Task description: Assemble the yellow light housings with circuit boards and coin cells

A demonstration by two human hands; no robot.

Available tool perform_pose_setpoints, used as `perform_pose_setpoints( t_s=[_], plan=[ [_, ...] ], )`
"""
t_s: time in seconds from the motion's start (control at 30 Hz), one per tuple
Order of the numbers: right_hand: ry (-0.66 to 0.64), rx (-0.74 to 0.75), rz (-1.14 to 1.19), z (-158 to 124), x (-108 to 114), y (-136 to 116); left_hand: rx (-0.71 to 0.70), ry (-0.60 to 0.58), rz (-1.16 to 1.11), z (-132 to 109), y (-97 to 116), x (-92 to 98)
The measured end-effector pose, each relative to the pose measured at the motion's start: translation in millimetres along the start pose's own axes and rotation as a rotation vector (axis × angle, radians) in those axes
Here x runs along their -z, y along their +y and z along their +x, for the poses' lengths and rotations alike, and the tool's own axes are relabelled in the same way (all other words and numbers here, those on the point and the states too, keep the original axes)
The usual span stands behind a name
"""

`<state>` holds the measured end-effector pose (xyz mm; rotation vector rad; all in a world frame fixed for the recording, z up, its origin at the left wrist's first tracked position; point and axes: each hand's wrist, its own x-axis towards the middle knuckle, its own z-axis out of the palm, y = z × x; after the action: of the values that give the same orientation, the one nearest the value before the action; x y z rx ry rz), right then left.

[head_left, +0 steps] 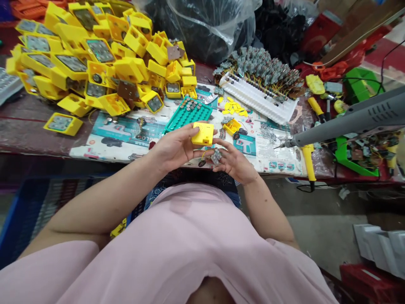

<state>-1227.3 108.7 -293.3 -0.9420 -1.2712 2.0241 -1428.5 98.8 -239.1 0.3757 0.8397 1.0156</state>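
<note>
Between thumb and fingers, my left hand grips a small yellow plastic housing with a patch of tiny holes in its face. Just below the housing, my right hand has its fingers curled around a small grey circuit board. Wires run from the board to a small round black part hanging under the housing. Both hands are above the front edge of the table. Close behind them lie a teal tray with round metal pieces in it and another open yellow housing.
A big heap of yellow housings covers the back left. Behind the hands are small yellow pieces and a white rack beside many circuit boards. On the right, a grey electric screwdriver juts in over a yellow-handled tool.
</note>
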Motion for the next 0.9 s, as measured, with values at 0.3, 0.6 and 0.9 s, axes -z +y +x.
perform_pose_setpoints(
  t_s=[0.3,0.6,0.9],
  plan=[
    [0.377,0.215,-0.212,7,26,3,-0.277,-0.079,0.527,28,-3,-2.0],
    [0.742,0.735,-0.985,-29,30,-6,-0.256,-0.013,0.777,33,-2,0.0],
    [0.464,0.867,-0.758,-70,96,-86,-0.148,-0.035,0.920,35,-6,2.8]
  ],
)
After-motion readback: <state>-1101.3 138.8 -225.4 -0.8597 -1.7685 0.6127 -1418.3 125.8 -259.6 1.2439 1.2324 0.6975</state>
